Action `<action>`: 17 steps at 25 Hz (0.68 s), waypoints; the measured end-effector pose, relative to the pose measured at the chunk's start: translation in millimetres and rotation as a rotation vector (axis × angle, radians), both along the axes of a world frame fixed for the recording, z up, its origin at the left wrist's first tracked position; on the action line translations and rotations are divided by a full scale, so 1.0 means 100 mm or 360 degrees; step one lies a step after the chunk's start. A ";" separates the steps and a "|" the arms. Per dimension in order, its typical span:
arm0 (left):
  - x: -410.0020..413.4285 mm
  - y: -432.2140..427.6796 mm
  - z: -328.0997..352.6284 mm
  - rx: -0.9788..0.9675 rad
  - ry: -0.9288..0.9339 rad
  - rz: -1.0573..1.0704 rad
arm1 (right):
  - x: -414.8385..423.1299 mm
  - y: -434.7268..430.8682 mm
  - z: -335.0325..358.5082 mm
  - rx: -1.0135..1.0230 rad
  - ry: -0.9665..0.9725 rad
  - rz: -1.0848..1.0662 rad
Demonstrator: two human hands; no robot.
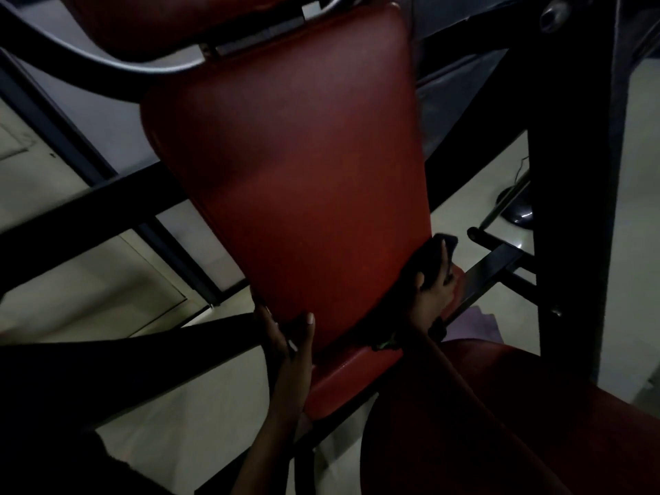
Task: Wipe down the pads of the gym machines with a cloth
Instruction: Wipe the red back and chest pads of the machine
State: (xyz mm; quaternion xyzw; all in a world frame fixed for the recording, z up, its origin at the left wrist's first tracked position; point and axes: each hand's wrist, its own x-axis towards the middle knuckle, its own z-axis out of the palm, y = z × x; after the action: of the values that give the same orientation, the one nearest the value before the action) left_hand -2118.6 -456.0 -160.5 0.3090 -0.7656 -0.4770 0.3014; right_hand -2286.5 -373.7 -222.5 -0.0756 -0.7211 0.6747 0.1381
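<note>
A long red back pad (296,166) of a gym bench fills the middle of the view, tilted. My left hand (285,334) grips its lower left corner, thumb on the front face. My right hand (434,287) presses a dark cloth (434,253) against the pad's lower right edge. Below the back pad sits a red seat pad (343,376). Another red pad (535,405) lies at the lower right, partly under my right forearm.
Black steel frame beams (571,173) cross the view left and right of the pad. A chrome curved bar (107,55) passes over a red pad at the top. A dark round base (518,209) stands on the pale tiled floor (89,273) at the right.
</note>
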 end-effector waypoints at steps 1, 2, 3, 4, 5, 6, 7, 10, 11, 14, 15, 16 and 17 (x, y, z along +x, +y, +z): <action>0.08 0.09 0.05 -0.0114 0.0042 0.0005 | 0.07 0.08 0.03 0.0015 -0.0002 0.0050; 0.17 0.14 0.09 -0.0244 0.0098 0.0024 | 0.14 0.14 0.06 -0.0009 0.0008 0.0117; 0.25 0.19 0.13 -0.0482 0.0100 0.0008 | 0.22 0.19 0.09 -0.0023 0.0061 0.0174; 0.32 0.23 0.24 -0.0753 0.0108 -0.0095 | 0.31 0.23 0.21 -0.0054 0.0164 0.0228; 0.33 0.20 0.37 -0.1089 0.0059 -0.0252 | 0.41 0.25 0.38 -0.0137 0.0278 0.0279; 0.26 0.16 0.58 -0.1508 -0.0035 -0.0395 | 0.48 0.24 0.58 -0.0235 0.0387 0.0322; 0.13 0.07 0.82 -0.1969 -0.0141 -0.0485 | 0.50 0.22 0.80 -0.0321 0.0501 0.0327; -0.30 -0.27 1.60 -0.2898 -0.0495 -0.0488 | 0.38 0.06 1.46 -0.0463 0.0595 0.0283; -0.39 -0.38 1.74 -0.3065 -0.0618 -0.0494 | 0.31 -0.01 1.61 -0.0445 0.0575 0.0310; -0.50 -0.66 1.79 -0.3325 -0.0858 -0.0495 | 0.13 -0.24 1.60 0.0031 0.0534 0.0371; -0.52 -0.71 1.75 -0.3384 -0.0855 -0.0456 | 0.07 -0.29 1.49 0.0111 0.0536 0.0369; -0.54 -0.73 1.72 -0.3424 -0.0812 -0.0413 | 0.01 -0.33 1.37 0.0130 0.0538 0.0330; -0.55 -0.73 1.71 -0.3444 -0.0753 -0.0383 | -0.03 -0.36 1.28 0.0107 0.0544 0.0256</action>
State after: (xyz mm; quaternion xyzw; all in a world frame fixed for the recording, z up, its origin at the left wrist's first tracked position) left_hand -2174.0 -529.5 10.0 -0.1098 -0.8407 0.4867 0.2102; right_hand -2289.2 -409.4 -95.0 0.1027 -0.7129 0.6621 0.2068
